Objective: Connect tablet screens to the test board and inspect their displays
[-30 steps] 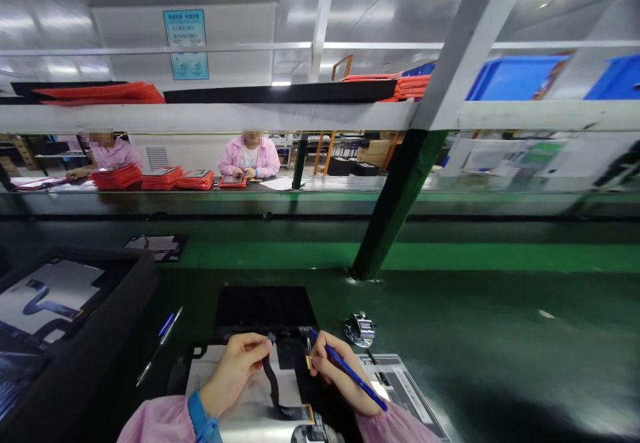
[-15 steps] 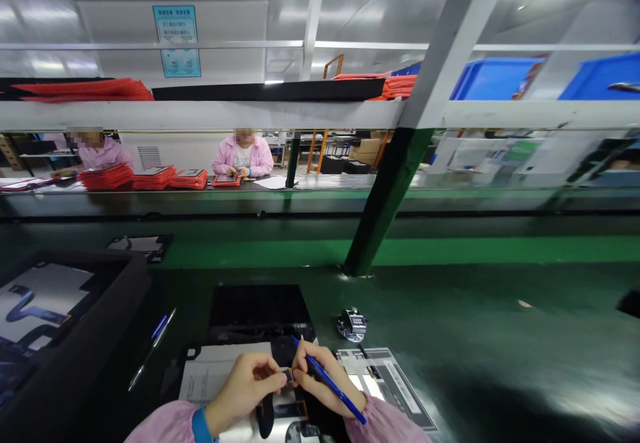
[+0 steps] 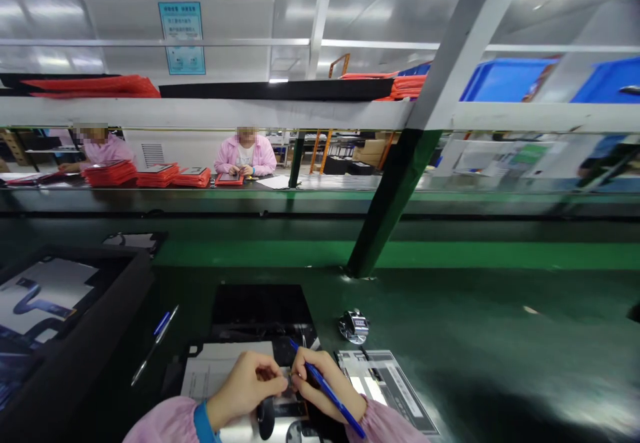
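My left hand (image 3: 247,389) and my right hand (image 3: 320,386) meet at the near edge of the green bench, fingertips pinched together on the small end of a black flex cable (image 3: 267,413) that curves down off a flat panel (image 3: 220,369). A blue pen (image 3: 327,389) is also tucked in my right hand, slanting down to the right. Both hands are closed. The panel lies on a black tray (image 3: 263,309).
A metal tally counter (image 3: 354,326) and a printed sheet (image 3: 387,389) lie to the right. A second pen (image 3: 155,343) rests left of the panel, beside a black tray (image 3: 65,323) of panels. A green post (image 3: 395,196) rises ahead. Two people in pink (image 3: 245,153) sit across.
My hands have drawn together from apart; the left hand has brought the cable's end across to the right hand's fingertips. Since half a second ago they have barely moved.
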A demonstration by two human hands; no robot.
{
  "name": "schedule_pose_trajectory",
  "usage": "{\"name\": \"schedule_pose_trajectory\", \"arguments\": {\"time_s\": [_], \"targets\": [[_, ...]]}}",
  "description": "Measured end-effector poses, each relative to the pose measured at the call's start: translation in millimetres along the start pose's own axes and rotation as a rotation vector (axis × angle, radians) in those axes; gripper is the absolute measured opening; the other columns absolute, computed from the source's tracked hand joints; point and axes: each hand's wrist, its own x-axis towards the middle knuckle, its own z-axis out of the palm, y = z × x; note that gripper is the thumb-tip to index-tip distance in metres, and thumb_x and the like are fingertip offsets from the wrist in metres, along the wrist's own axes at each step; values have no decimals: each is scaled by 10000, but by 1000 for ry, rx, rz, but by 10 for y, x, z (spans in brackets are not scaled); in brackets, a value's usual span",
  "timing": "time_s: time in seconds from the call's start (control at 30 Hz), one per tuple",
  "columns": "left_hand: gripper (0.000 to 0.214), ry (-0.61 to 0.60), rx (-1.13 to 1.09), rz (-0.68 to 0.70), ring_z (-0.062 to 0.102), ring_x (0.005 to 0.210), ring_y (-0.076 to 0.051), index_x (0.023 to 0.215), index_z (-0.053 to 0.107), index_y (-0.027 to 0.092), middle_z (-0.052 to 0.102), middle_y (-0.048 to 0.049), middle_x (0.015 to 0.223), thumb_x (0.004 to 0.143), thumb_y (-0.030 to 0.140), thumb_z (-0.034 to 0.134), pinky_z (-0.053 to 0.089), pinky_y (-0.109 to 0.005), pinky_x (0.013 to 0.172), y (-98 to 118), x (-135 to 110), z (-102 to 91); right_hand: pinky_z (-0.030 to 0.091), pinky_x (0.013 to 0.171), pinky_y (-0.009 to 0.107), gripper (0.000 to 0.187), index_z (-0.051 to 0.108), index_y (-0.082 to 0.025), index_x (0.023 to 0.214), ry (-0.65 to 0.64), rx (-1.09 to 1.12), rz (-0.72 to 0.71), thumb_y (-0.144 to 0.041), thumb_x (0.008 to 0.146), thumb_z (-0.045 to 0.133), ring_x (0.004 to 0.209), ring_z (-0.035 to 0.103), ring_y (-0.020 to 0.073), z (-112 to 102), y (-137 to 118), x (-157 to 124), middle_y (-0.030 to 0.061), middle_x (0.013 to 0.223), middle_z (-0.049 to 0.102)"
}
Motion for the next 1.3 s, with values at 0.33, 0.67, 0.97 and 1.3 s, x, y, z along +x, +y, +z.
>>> {"name": "schedule_pose_trajectory", "arguments": {"time_s": [0.33, 0.67, 0.97, 1.3], "targets": [[158, 54, -104, -51, 513, 517, -113, 574, 595, 145, 580, 24, 513, 600, 292, 647, 366, -242, 546, -8, 27, 7, 400, 559, 224, 252, 346, -221, 660, 42, 114, 23, -236, 800, 555, 556, 514, 118, 33, -79, 31, 1, 623, 587], [162, 80, -182, -78, 508, 482, -106, 517, 584, 147, 569, 24, 472, 546, 265, 691, 358, -238, 519, -75, 62, 32, 384, 568, 233, 297, 339, -223, 680, 30, 230, 74, -301, 828, 584, 575, 496, 121, 77, -31, 32, -3, 639, 565], [144, 180, -137, 65, 582, 583, -140, 630, 665, 133, 643, -8, 593, 668, 270, 638, 412, -245, 581, -110, 32, 103, 374, 573, 234, 301, 325, -223, 670, 118, 161, 62, -266, 832, 574, 584, 479, 121, 103, 77, 15, -6, 652, 553], [166, 121, -79, 57, 529, 508, -120, 584, 662, 117, 611, -10, 520, 657, 261, 626, 373, -235, 526, -104, 55, 52, 370, 563, 230, 274, 343, -219, 688, 75, 179, 31, -282, 840, 562, 577, 463, 114, 113, 69, 27, -15, 646, 528]]}}
